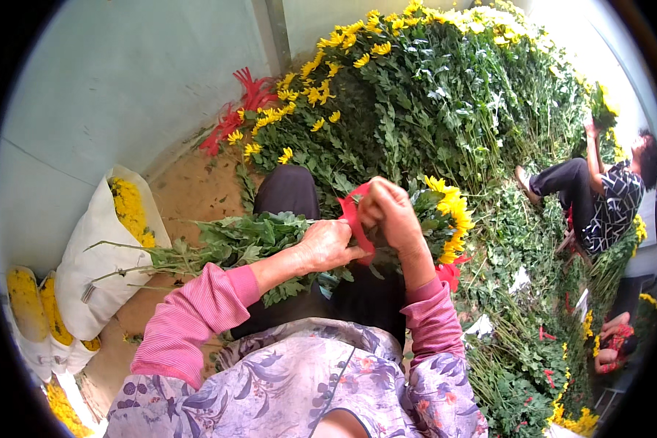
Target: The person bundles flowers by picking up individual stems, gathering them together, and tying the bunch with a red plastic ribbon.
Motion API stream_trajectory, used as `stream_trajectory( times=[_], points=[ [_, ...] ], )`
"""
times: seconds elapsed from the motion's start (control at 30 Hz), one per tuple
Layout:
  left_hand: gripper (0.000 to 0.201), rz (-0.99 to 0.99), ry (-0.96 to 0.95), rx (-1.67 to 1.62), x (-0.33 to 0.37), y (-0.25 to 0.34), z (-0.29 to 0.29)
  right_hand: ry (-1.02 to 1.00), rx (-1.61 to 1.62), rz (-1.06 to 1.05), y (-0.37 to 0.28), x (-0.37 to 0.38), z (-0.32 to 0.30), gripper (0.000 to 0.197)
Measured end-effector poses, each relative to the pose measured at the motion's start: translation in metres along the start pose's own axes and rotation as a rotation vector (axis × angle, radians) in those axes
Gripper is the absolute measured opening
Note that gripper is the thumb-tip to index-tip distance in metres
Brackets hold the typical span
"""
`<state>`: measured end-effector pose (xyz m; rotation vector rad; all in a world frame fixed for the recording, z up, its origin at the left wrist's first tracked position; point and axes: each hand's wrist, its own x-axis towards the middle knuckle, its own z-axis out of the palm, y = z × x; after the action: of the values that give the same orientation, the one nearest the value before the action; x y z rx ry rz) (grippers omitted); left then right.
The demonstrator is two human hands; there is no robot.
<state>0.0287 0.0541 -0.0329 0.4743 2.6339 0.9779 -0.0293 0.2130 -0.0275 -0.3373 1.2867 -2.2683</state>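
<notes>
Across my lap lies a bunch of yellow chrysanthemums (451,212), heads to the right and leafy stems to the left. A red strip (355,219) is looped about the stems, near the flower heads. My left hand (330,244) is closed on the bunch and on the strip's near side. Just right of it, my right hand (391,210) is raised in a fist, pinching the upper end of the strip. The stems under my fingers are partly hidden.
A large heap of chrysanthemums (431,95) fills the far side. More red strips (252,95) lie at its left edge. White sacks (95,248) of yellow flowers stand left. A seated person (613,190) holds flowers at right; another person (617,347) is below. Cut stems (504,292) cover the ground.
</notes>
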Motion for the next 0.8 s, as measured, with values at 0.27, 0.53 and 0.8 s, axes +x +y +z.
stream_trajectory(
  times=[0.27, 0.53, 0.8],
  points=[
    [0.033, -0.065, 0.199, 0.123, -0.001, 0.007, 0.024, 0.041, -0.084, 0.139, -0.01, 0.012, 0.004, 0.034],
    [0.04, 0.104, 0.362, 0.281, -0.006, 0.003, 0.046, -0.332, -1.997, 0.684, -0.019, 0.065, 0.009, 0.059],
    [0.022, 0.182, 0.578, 0.391, -0.009, 0.012, 0.054, -0.832, -1.896, 0.733, 0.052, 0.08, -0.01, 0.032]
  ],
)
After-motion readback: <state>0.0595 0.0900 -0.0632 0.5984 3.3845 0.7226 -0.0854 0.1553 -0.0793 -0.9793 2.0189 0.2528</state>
